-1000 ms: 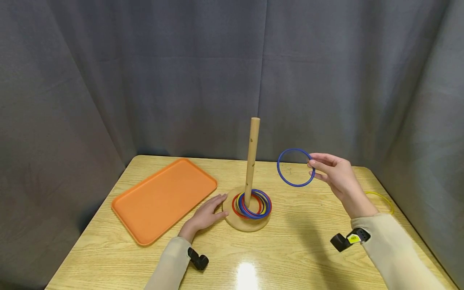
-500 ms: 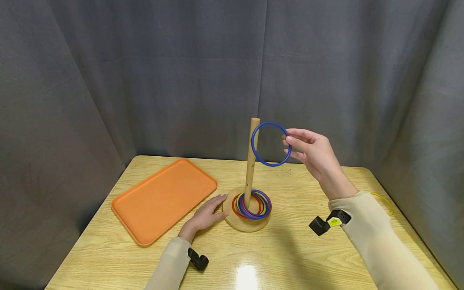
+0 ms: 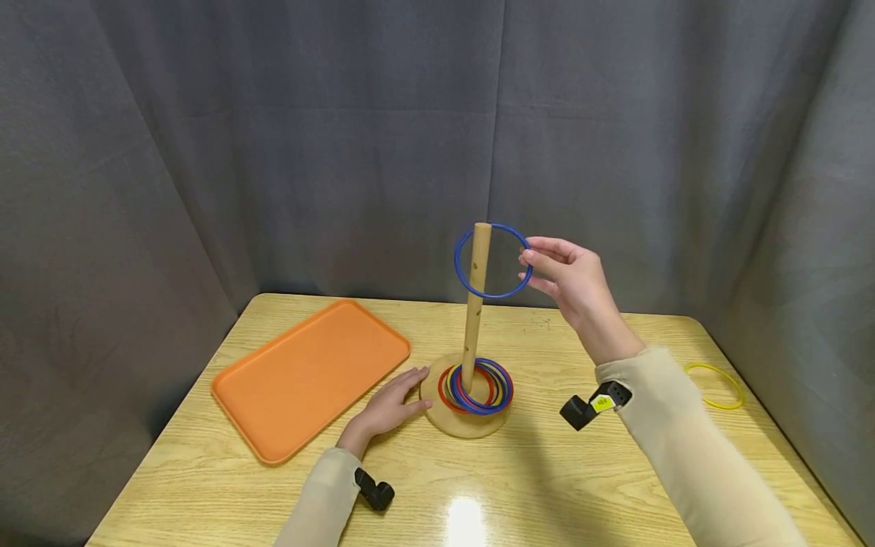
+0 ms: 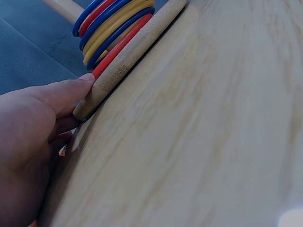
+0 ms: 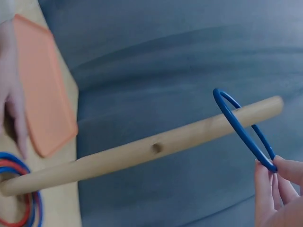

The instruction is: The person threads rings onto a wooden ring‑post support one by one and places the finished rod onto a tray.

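A wooden peg (image 3: 473, 327) stands upright on a round wooden base (image 3: 461, 427). My right hand (image 3: 577, 289) pinches the edge of a thin blue ring (image 3: 494, 296) between thumb and fingertips. That ring encircles the peg near its top, tilted, as the right wrist view also shows. Around the foot of the peg lie several red, yellow and blue rings (image 4: 118, 23), stacked loosely. My left hand (image 3: 386, 406) touches the left rim of the base with fingers fairly straight. In the left wrist view its thumb (image 4: 78, 90) lies against the rim; the other fingers are partly hidden.
An orange tray (image 3: 311, 380) lies at the left of the wooden table (image 3: 547, 486). A single yellow ring (image 3: 724, 405) rests near the right edge, beyond my right forearm. Grey curtains (image 3: 369, 152) hang behind and on both sides.
My right hand has carried the blue ring left and up from the right of the peg, and the ring now surrounds the peg's top. The left hand has stayed at the base.
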{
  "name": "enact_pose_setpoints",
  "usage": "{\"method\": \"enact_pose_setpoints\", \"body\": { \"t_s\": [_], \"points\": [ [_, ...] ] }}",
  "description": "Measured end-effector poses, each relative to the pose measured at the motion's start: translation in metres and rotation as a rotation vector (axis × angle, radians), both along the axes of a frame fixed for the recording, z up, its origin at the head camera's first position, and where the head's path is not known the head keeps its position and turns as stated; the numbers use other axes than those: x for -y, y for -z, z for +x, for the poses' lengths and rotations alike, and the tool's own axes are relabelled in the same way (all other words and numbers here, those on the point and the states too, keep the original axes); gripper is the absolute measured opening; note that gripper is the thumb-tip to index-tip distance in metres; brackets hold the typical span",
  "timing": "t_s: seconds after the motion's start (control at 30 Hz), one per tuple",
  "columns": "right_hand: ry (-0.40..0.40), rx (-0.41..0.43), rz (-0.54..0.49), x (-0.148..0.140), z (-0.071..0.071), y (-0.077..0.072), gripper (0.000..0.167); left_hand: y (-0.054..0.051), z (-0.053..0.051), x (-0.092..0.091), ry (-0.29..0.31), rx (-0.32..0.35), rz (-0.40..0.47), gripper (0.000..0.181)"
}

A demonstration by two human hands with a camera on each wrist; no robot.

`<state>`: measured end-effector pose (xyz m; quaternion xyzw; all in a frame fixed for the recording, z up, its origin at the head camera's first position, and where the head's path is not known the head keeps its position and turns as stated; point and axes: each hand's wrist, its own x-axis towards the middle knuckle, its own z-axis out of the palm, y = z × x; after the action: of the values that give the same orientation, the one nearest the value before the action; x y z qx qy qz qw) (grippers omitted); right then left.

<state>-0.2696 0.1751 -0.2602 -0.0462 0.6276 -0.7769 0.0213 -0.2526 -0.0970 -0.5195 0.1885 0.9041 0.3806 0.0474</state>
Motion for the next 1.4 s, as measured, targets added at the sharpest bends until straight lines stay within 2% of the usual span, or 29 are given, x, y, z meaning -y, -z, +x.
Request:
{"method": "enact_pose_setpoints", "body": {
  "t_s": [0.1,0.23,0.43,0.6,0.73,1.0,1.3,1.4],
  "points": [
    [0.001,0.022,0.072,-0.003,-0.002,0.015,0.009,0.0,0.0,0.001,-0.004,-0.002,-0.001,0.065],
    [-0.009,0.047,0.166,-0.009,-0.004,0.043,0.009,0.0,0.0,0.001,-0.01,-0.003,0.001,0.064],
    [-0.02,0.095,0.294,-0.012,-0.006,0.094,0.028,-0.001,0.0,0.0,-0.01,0.0,0.003,0.064],
    [0.0,0.143,0.357,-0.012,-0.006,0.135,0.034,-0.001,0.0,-0.001,-0.016,-0.006,-0.003,0.064],
    [0.005,0.169,0.382,-0.012,-0.005,0.158,0.033,-0.002,0.001,-0.001,-0.014,-0.001,-0.004,0.064],
    [0.021,0.187,0.414,-0.009,-0.003,0.179,0.031,-0.001,0.001,-0.002,-0.021,-0.005,-0.015,0.064],
    [0.098,0.221,0.53,-0.007,-0.001,0.188,0.023,0.001,-0.001,-0.002,-0.018,-0.001,-0.017,0.064],
    [0.11,0.21,0.554,-0.007,-0.001,0.189,0.022,0.001,-0.001,-0.002,-0.017,-0.003,-0.015,0.064]
  ]
}}
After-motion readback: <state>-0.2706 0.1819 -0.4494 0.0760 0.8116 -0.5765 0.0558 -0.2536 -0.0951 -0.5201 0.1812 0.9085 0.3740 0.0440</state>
